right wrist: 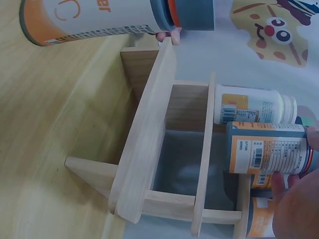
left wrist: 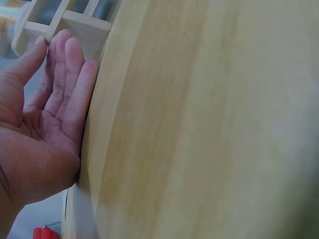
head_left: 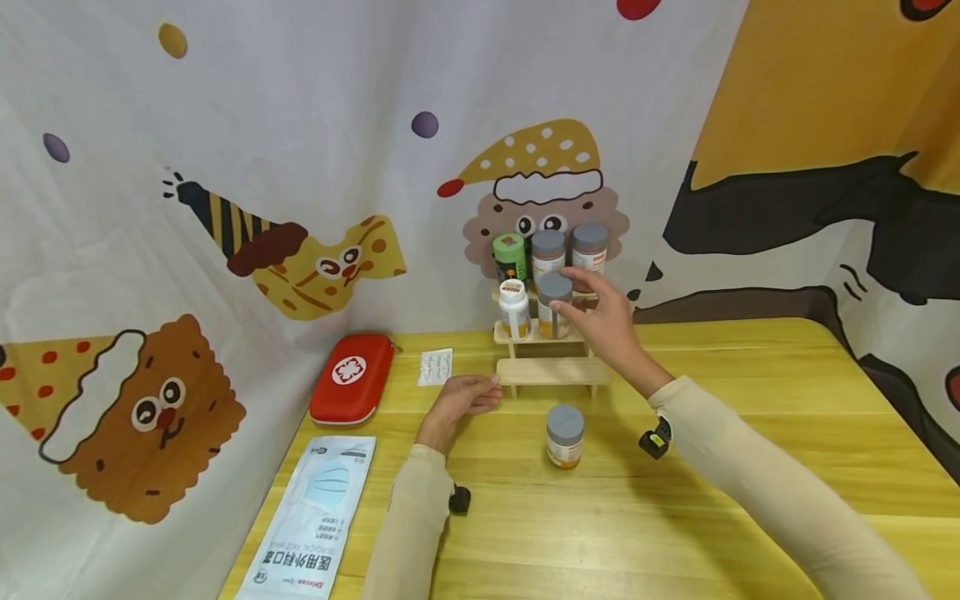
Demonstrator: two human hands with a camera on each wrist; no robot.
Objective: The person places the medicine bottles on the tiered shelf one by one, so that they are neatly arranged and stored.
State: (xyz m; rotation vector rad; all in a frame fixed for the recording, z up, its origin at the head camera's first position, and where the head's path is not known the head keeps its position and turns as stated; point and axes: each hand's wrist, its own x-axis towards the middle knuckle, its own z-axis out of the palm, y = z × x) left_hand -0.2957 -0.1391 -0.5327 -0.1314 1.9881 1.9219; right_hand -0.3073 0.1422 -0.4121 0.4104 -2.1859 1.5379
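A small stepped wooden rack (head_left: 552, 372) stands at the table's back. At the left end of its lowest step is my left hand (head_left: 467, 398), thumb and fingertips pinching the board's end in the left wrist view. My right hand (head_left: 602, 321) grips a grey-lidded supplement bottle (head_left: 555, 310) upright at the middle step, with thumb and fingers around its upper part. Beside it on that step stands a white bottle (head_left: 514, 310). The top step bears a green-lidded bottle (head_left: 510, 258) and two grey-lidded bottles, one left (head_left: 548, 250) and one right (head_left: 590, 244).
Another grey-lidded bottle (head_left: 565, 437) stands on the table in front of the rack. To the left lie a red first-aid case (head_left: 352, 379), a small white packet (head_left: 436, 367) and a surgical mask pack (head_left: 309, 517). A printed cloth (head_left: 337, 167) hangs behind the table.
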